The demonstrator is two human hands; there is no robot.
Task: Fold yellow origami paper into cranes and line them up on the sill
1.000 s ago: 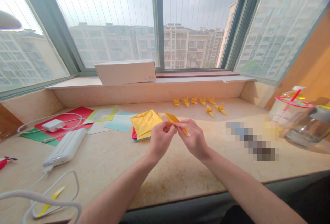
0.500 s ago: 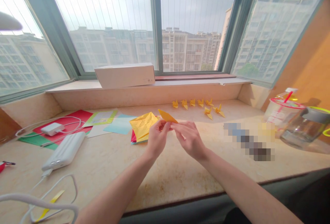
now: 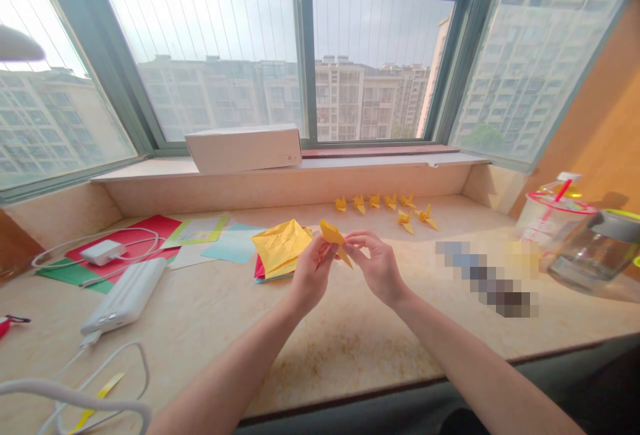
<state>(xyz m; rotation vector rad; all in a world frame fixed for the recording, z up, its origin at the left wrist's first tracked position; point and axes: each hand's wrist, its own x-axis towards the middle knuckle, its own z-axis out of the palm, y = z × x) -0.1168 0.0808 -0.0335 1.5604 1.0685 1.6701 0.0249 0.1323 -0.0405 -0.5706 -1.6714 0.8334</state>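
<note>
- Sunlit bench below a wide window; the daylight probably makes the front a handy place for close paperwork.
- Folded yellow paper sits between both hands, above the middle of the bench, tilted with one point up and another down, perhaps so its creases face the wearer.
- Left hand pinches the paper's left side between thumb and fingers, seemingly to steady it.
- Right hand closes narrowly at the opposite edge, thumb and forefinger on the paper; this looks like fine control rather than a strong grip.
- Creased yellow sheet tops a small paper pile just beside the left hand, arguably for easy reach.
- Seven yellow paper cranes stand toward the back, five in a row and two in front, likely out of the forearms' way.
- White power bank and charger lie well left, the latter resting on coloured sheets.
</note>
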